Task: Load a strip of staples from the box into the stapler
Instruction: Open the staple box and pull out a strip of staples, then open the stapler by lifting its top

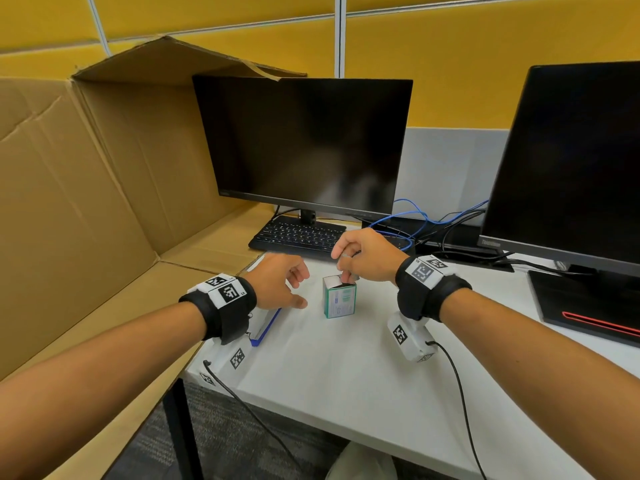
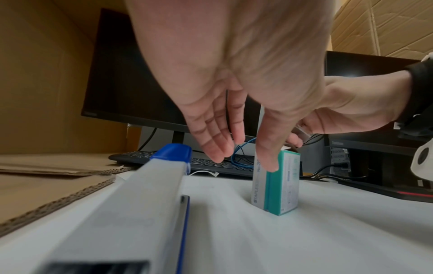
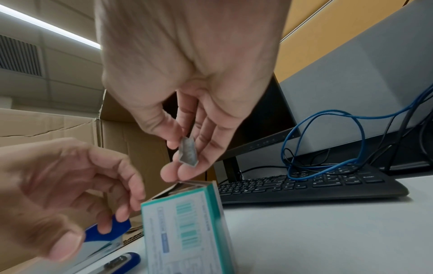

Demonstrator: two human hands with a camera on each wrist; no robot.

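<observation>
A teal and white staple box stands upright on the white table, its top flap open. My right hand hovers just above the opening and pinches a short grey strip of staples between thumb and fingers. My left hand hangs open to the left of the box, fingers relaxed and holding nothing. Below it lies the white and blue stapler, whose blue-tipped top looks raised off its base.
A black keyboard and a dark monitor stand behind the box, with blue cables to the right. A second monitor is at the far right. An open cardboard box fills the left.
</observation>
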